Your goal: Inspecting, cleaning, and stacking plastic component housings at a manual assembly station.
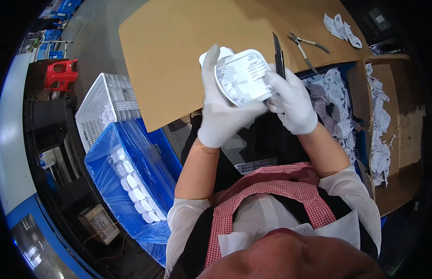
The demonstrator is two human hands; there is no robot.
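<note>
Both my hands wear white gloves and meet above the near edge of a cardboard-covered table (178,42). My left hand (218,109) cups a white rounded-square plastic housing (244,76) from below, its ribbed inner side facing me. My right hand (292,100) presses against the housing's right edge and grips a dark knife (278,58) whose blade points up and away from me.
A pair of pliers (303,45) lies on the table beyond my hands. White plastic scraps (342,27) lie at the table's far right and fill a bin (337,107) and a cardboard box (402,139). At left stand a white crate (109,104) and a blue lined bin (132,181) with white parts.
</note>
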